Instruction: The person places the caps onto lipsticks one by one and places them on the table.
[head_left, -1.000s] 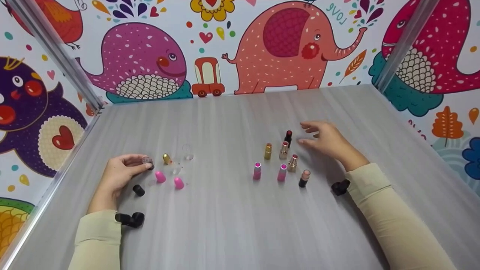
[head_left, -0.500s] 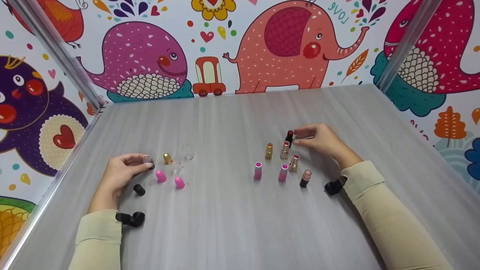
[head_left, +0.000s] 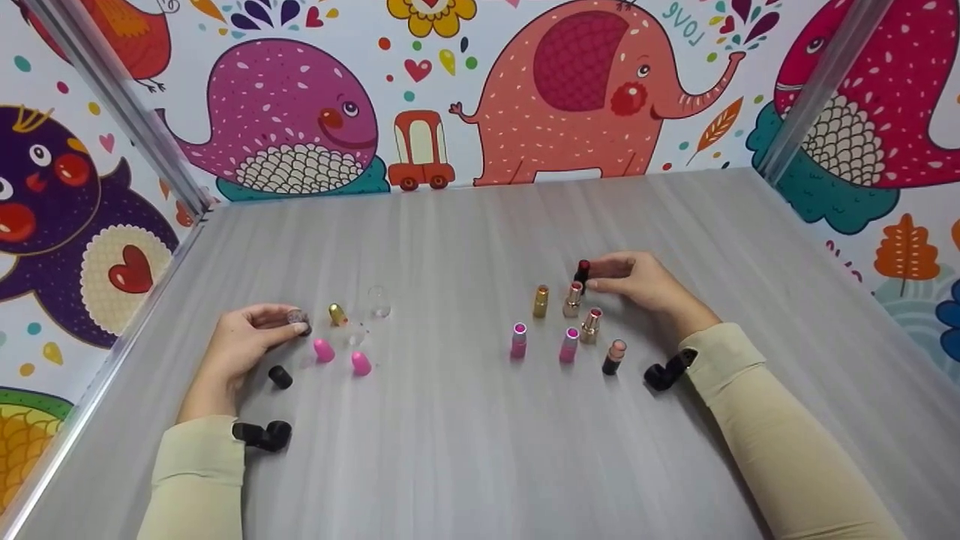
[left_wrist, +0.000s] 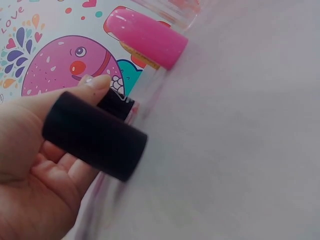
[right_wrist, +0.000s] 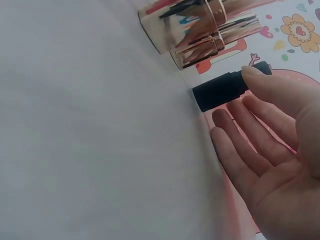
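On the right, a black lipstick (head_left: 583,274) with a dark red tip stands upright on the table. My right hand (right_wrist: 270,135) pinches its upper part between thumb and forefinger, the other fingers spread below. At the left, my left hand (head_left: 244,337) pinches a small cap (head_left: 298,321), dark at the base and greyish on top, largely hidden by the thumb in the left wrist view. Close to that hand stands a black cap (left_wrist: 95,135). Pink caps (head_left: 324,350), a gold cap (head_left: 336,314) and clear caps (head_left: 379,301) are just right of it.
Uncapped lipsticks stand near my right hand: a gold one (head_left: 541,301), rose-gold ones (head_left: 573,299), pink ones (head_left: 518,341) and a black one with a nude tip (head_left: 614,358). Cartoon-printed walls (head_left: 420,82) enclose the table's back and sides.
My right hand has moved left from beside the black lipstick and taken hold of it. The left hand keeps its place with the cap. The head view has shifted slightly.
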